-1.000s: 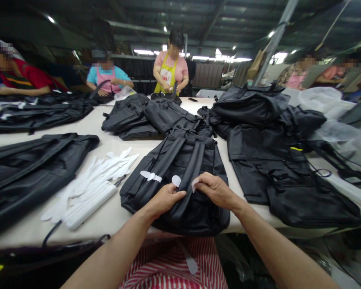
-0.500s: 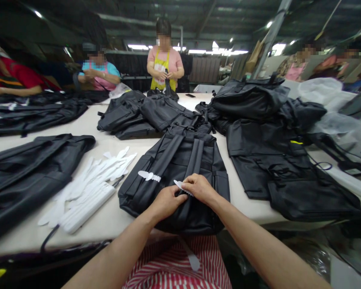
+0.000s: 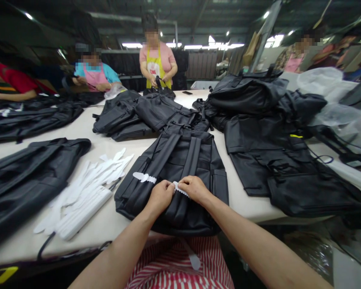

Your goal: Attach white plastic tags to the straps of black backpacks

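Observation:
A black backpack (image 3: 190, 158) lies on the table in front of me, its two shoulder straps facing up. Around its right strap is a white notched strip (image 3: 181, 192), pinched by my right hand (image 3: 196, 189) between thumb and fingers. Close against it on the left, my left hand (image 3: 161, 197) has its fingertips closed at the other end of the strip. The part under my fingers is hidden. Another white strip (image 3: 144, 177) is wrapped round the left shoulder strap.
White strips (image 3: 90, 180) lie in a loose pile at left, beside a white bundle (image 3: 82, 214). Black bags stand around: one at far left (image 3: 33, 172), a heap at right (image 3: 258, 152), others behind (image 3: 168, 112). Several co-workers are across the table, one in a yellow apron (image 3: 155, 66).
My left hand has moved up to the strip's free end, closing its fingertips there. The view has shifted slightly, and the co-worker in the blue sleeves has lowered their hands.

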### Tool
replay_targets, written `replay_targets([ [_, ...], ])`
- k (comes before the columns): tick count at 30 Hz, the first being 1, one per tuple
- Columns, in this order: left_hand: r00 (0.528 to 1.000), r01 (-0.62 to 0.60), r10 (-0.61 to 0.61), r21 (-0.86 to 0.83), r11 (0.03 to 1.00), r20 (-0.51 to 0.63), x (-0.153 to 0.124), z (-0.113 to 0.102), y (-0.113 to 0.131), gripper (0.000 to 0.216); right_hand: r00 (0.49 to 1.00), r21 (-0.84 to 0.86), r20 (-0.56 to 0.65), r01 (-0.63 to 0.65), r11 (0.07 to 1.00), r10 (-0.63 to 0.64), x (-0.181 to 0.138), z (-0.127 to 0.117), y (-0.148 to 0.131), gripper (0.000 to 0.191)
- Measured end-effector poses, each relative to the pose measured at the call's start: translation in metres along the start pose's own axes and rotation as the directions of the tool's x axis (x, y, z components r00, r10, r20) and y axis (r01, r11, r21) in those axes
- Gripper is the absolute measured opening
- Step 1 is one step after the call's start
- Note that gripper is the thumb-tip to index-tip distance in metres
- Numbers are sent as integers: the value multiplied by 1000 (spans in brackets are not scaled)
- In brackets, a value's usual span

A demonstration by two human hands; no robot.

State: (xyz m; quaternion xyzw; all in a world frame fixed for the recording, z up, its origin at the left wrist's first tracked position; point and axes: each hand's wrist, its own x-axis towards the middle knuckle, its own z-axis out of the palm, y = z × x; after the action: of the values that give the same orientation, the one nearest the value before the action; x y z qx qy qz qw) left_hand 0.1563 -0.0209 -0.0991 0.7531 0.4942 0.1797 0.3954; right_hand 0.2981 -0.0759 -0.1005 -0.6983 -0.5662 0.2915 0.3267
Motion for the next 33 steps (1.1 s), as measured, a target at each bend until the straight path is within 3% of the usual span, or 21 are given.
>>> replay_targets([
  [9,995,-58,44,170,984,90,7,-3,2,19,998,23,-51,-23,999,24,-1,4,3,18],
  [23,987,-119,56,452,884,150,4,1,3,19,995,-39,-80,55,998,-58,-9,2,5,16],
  [33,988,-128,80,403,906,134,18,10,-5,6,995,-76,-80,49,996,-55,-7,6,9,16],
])
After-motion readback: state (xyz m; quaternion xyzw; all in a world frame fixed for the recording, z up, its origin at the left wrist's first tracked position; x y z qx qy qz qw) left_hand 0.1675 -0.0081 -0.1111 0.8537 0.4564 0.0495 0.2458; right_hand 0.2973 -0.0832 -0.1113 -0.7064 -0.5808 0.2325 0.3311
